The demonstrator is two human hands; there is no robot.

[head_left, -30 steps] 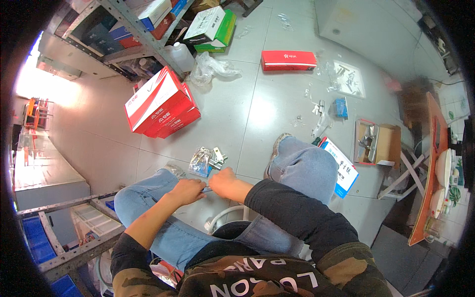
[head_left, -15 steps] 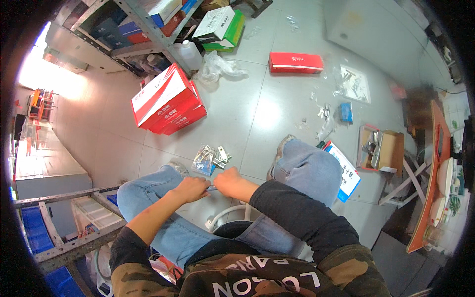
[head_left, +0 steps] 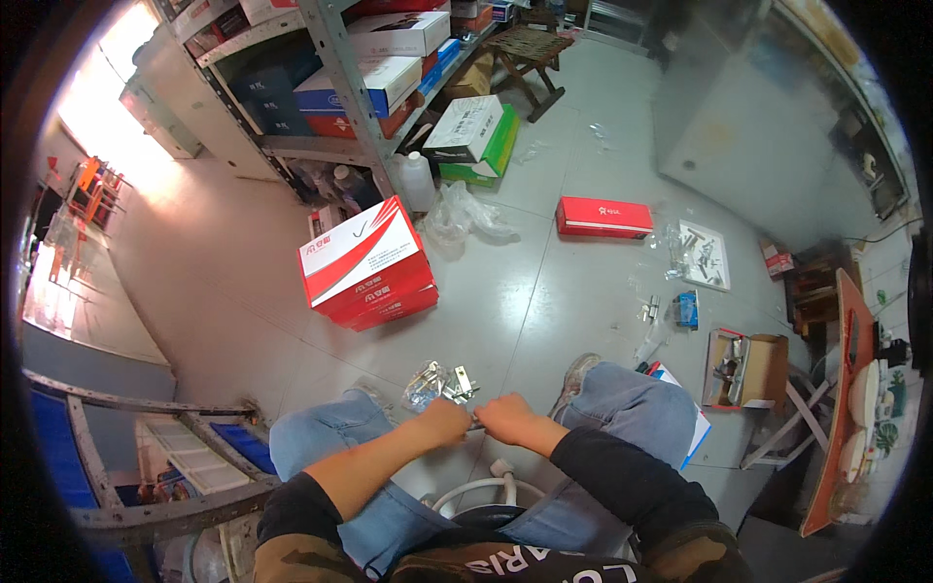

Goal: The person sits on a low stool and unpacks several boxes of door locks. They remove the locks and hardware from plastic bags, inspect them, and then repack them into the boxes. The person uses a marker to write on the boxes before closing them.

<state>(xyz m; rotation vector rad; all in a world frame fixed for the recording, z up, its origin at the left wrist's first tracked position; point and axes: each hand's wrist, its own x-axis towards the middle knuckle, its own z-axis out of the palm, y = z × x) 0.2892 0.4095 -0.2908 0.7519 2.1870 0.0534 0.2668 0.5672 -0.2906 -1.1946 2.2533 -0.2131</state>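
In front of my lap, my left hand (head_left: 444,422) and my right hand (head_left: 509,418) are close together, both with curled fingers. Something small and thin spans the narrow gap between them. My fingers cover most of it, so its kind cannot be made out. On the floor just beyond my left hand lies a clear plastic bag (head_left: 420,394) with shiny metal parts (head_left: 461,379) in and around it. These look like small lock or latch pieces.
Stacked red-and-white boxes (head_left: 364,257) stand ahead left, beside a metal shelf (head_left: 342,78). A red box (head_left: 604,218), a white tray (head_left: 722,255) of metal parts, a small blue box (head_left: 687,310) and an open carton (head_left: 765,374) lie to the right.
My view has tilted up, so the floor things sit lower in the picture. Both hands stay close together with fingers curled; my left hand has turned, showing more of its back.
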